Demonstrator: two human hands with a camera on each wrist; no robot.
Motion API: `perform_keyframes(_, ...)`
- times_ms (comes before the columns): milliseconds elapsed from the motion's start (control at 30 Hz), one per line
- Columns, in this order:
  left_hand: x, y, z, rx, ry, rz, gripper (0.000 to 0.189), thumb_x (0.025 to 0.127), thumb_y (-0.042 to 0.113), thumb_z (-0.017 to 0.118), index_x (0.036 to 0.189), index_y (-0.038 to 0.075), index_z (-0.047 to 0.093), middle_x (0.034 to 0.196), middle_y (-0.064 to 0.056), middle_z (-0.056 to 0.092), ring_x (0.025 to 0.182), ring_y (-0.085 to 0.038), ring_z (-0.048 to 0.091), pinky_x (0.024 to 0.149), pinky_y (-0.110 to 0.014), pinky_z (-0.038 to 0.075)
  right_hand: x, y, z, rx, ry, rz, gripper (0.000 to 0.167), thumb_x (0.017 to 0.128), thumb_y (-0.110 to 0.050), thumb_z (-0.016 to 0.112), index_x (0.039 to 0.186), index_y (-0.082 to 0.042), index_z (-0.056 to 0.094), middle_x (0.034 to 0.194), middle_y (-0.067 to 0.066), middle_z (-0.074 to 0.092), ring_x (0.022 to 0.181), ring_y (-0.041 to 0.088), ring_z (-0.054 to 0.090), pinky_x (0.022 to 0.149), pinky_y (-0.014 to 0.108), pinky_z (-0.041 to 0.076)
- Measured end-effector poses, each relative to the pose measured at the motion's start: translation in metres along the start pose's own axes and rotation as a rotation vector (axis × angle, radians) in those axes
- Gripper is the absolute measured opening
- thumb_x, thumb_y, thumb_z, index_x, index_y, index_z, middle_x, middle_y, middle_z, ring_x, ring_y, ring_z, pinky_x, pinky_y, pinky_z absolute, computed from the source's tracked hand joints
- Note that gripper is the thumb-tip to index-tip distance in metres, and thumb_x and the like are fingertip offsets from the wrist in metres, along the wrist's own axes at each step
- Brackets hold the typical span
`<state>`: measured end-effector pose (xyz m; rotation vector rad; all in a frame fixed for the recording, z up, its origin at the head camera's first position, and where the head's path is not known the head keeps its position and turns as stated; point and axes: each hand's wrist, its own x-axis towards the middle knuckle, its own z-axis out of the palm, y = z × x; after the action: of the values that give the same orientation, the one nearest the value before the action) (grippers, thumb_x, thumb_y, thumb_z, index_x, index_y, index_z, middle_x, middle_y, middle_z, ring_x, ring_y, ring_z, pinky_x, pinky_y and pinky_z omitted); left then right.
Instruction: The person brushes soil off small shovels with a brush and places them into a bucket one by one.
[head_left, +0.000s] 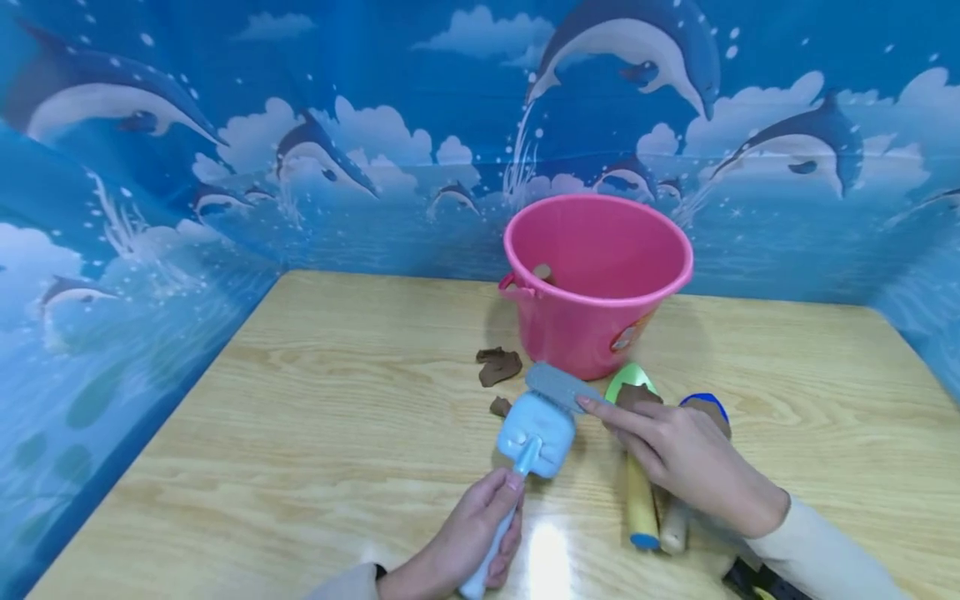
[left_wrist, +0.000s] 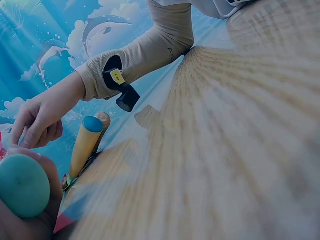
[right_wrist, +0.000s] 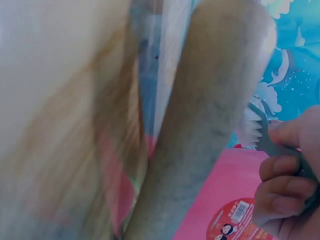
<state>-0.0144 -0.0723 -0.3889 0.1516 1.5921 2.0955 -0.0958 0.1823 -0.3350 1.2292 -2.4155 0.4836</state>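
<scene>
A: On the head view's clock, with 12 at the wall, light-blue shovel [head_left: 537, 433] where?

B: At 5 from picture centre, over the wood-grain table [head_left: 337, 433]. Measured from its blade: pink bucket [head_left: 547, 337] at 1, larger brown clump [head_left: 501, 367] at 11, smaller brown clump [head_left: 500, 407] at 10.

A: And the left hand [head_left: 483, 525]?

B: At 7, fingers curled round the shovel's handle, thumb pressed on its upper side.

A: Right hand [head_left: 678, 454], over at 3?

B: Holding the grey brush [head_left: 555, 385], index straight along its back, other fingers curled round the handle. Brush at the blade's edge, toward 1. Pressure of the bristles: can't tell.

A: Likeliest trouble?

B: Twisting, probably. Support only from 7, push at 1: with too hard a stroke or too slack a hold, a likely roll of the handle in the palm.

A: Anything messier?

B: Possibly flicked crumbs, from stiff bristles springing free of the edge. Also a possible bump against the bucket, from overreaching toward 1.

A: And below the forearm?

B: Worth watching. Yellow-handled tool [head_left: 641, 500] and wooden-handled tool [head_left: 673, 529] both at 4, with brown lumps [head_left: 636, 397] on their blades. From a low, wide backswing, perhaps a knock and a spill.
</scene>
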Motion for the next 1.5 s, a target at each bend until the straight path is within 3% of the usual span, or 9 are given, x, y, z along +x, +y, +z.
perform_keyframes(167, 0.001, -0.001, 0.000, 0.031, -0.003, 0.010, 0.050, 0.103, 0.040, 0.038, 0.096, -0.009, 0.037, 0.058, 0.001, 0.041, 0.038, -0.009, 0.035, 0.031, -0.022, 0.032, 0.002, -0.009, 0.000, 0.071, -0.034, -0.125, 0.038, 0.105, -0.034, 0.035, 0.136, -0.027, 0.057, 0.071, -0.017, 0.040, 0.054, -0.009, 0.028, 0.048, 0.003, 0.026)
perform_keyframes(267, 0.001, -0.001, 0.000, 0.035, -0.003, 0.011, 0.045, 0.103, 0.041, 0.038, 0.094, -0.003, 0.039, 0.059, 0.001, 0.041, 0.038, -0.009, 0.036, 0.031, -0.022, 0.033, 0.002, -0.014, 0.001, 0.121, -0.083, -0.187, 0.035, 0.105, -0.031, 0.039, 0.135, -0.029, 0.056, 0.070, -0.019, 0.038, 0.055, -0.010, 0.028, 0.048, 0.001, 0.023)
perform_keyframes(600, 0.000, -0.001, -0.001, 0.021, 0.003, 0.000, 0.045, 0.101, 0.044, 0.041, 0.094, 0.000, 0.042, 0.060, 0.002, 0.042, 0.040, -0.008, 0.036, 0.032, -0.020, 0.033, 0.001, -0.003, 0.000, -0.009, 0.024, 0.016, 0.034, 0.103, -0.032, 0.046, 0.132, -0.025, 0.060, 0.068, -0.015, 0.040, 0.050, -0.008, 0.027, 0.042, 0.010, 0.025)
perform_keyframes(700, 0.000, -0.001, 0.000, 0.025, 0.004, 0.000, 0.045, 0.101, 0.044, 0.041, 0.094, 0.000, 0.041, 0.060, 0.002, 0.042, 0.039, -0.008, 0.036, 0.032, -0.021, 0.033, 0.002, -0.008, -0.001, 0.048, 0.023, -0.029, 0.035, 0.104, -0.033, 0.043, 0.133, -0.024, 0.060, 0.069, -0.017, 0.039, 0.053, -0.008, 0.029, 0.046, 0.006, 0.028)
perform_keyframes(900, 0.001, 0.001, -0.001, 0.029, -0.001, 0.012, 0.038, 0.103, 0.040, 0.039, 0.094, 0.003, 0.041, 0.060, 0.002, 0.042, 0.039, -0.009, 0.036, 0.032, -0.022, 0.034, 0.001, -0.016, 0.000, 0.155, -0.083, -0.213, 0.034, 0.102, -0.028, 0.048, 0.136, -0.027, 0.056, 0.071, -0.018, 0.039, 0.056, -0.010, 0.029, 0.048, 0.001, 0.023)
perform_keyframes(1067, 0.001, 0.000, -0.002, 0.010, -0.012, 0.002, 0.038, 0.103, 0.040, 0.039, 0.093, 0.003, 0.041, 0.059, 0.003, 0.041, 0.039, -0.008, 0.035, 0.032, -0.021, 0.033, 0.001, -0.005, 0.006, 0.020, -0.010, -0.132, 0.041, 0.106, -0.036, 0.030, 0.134, -0.027, 0.058, 0.068, -0.016, 0.039, 0.051, -0.009, 0.023, 0.043, 0.005, 0.019)
perform_keyframes(1233, 0.000, -0.002, -0.002, 0.005, -0.019, 0.002, 0.038, 0.103, 0.040, 0.040, 0.093, 0.003, 0.041, 0.059, 0.002, 0.041, 0.038, -0.009, 0.035, 0.031, -0.022, 0.032, 0.001, 0.003, 0.005, -0.045, 0.075, -0.015, 0.043, 0.106, -0.037, 0.030, 0.131, -0.023, 0.061, 0.071, -0.011, 0.050, 0.050, -0.007, 0.027, 0.042, 0.010, 0.023)
perform_keyframes(1367, 0.000, -0.001, -0.002, -0.001, -0.024, 0.004, 0.038, 0.103, 0.040, 0.039, 0.093, 0.003, 0.041, 0.059, 0.003, 0.040, 0.038, -0.008, 0.035, 0.032, -0.022, 0.032, 0.001, -0.004, 0.004, 0.068, 0.021, -0.075, 0.040, 0.106, -0.034, 0.032, 0.133, -0.023, 0.059, 0.070, -0.015, 0.043, 0.054, -0.008, 0.029, 0.046, 0.005, 0.026)
perform_keyframes(1500, 0.001, 0.000, -0.001, -0.012, -0.010, -0.005, 0.027, 0.101, 0.031, 0.046, 0.094, 0.006, 0.041, 0.057, 0.003, 0.041, 0.038, -0.007, 0.035, 0.032, -0.021, 0.032, 0.000, -0.012, 0.008, 0.178, -0.078, -0.170, 0.036, 0.101, -0.022, 0.051, 0.137, -0.025, 0.055, 0.072, -0.019, 0.040, 0.058, -0.010, 0.030, 0.050, 0.001, 0.026)
